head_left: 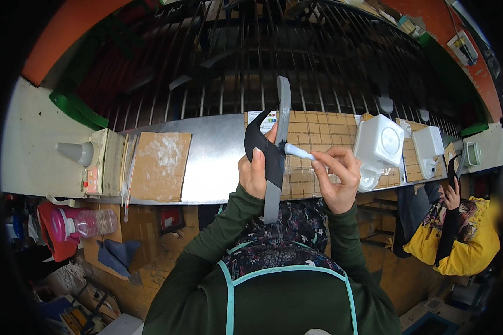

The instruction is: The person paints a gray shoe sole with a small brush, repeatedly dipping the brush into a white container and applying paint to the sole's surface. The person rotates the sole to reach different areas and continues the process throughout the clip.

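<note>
The single head-worn fisheye view looked steeply down past the person's chest, close to both raised hands, facing the worktop [212,162] and rack beyond.

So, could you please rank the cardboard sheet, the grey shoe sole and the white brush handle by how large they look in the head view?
1. Cardboard sheet, largest.
2. Grey shoe sole in the left hand; it is nearer the camera, so its true size against the cardboard is unsure.
3. White brush handle in the right hand, clearly smallest.
</note>
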A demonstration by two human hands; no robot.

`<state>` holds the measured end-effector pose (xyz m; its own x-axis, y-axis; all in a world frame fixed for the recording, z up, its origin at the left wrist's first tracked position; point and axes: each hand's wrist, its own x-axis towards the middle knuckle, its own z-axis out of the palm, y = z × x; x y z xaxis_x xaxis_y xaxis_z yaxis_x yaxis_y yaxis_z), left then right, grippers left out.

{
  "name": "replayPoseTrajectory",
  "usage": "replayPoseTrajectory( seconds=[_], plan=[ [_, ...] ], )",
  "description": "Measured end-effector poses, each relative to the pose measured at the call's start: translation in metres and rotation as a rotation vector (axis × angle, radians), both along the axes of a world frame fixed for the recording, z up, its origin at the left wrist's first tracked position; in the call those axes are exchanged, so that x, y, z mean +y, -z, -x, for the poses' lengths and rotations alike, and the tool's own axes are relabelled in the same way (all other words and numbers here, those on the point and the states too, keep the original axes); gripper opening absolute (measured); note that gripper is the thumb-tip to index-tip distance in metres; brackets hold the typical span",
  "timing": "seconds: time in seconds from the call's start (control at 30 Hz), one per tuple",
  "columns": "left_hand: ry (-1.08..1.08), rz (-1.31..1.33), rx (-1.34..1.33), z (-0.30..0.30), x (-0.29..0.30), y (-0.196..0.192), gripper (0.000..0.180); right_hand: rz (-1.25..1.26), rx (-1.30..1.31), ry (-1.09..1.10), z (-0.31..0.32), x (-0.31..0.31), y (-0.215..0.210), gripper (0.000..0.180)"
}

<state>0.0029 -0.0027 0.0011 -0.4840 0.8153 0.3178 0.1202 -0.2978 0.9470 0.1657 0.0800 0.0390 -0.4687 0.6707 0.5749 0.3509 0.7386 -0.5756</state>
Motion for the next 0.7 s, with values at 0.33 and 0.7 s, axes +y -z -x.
replayPoseTrajectory(
  seconds=[0.33,0.7],
  plan=[
    [0.008,-0.006,-0.007,0.003,0.002,-0.003,0.062,0.026,-0.019,-0.03,-0.004,-0.002,0.001,0.021],
    [-0.043,-0.041,0.049,0.005,0.009,0.001,0.064,-0.008,-0.031,-0.049,-0.006,-0.009,0.0,0.021]
  ],
)
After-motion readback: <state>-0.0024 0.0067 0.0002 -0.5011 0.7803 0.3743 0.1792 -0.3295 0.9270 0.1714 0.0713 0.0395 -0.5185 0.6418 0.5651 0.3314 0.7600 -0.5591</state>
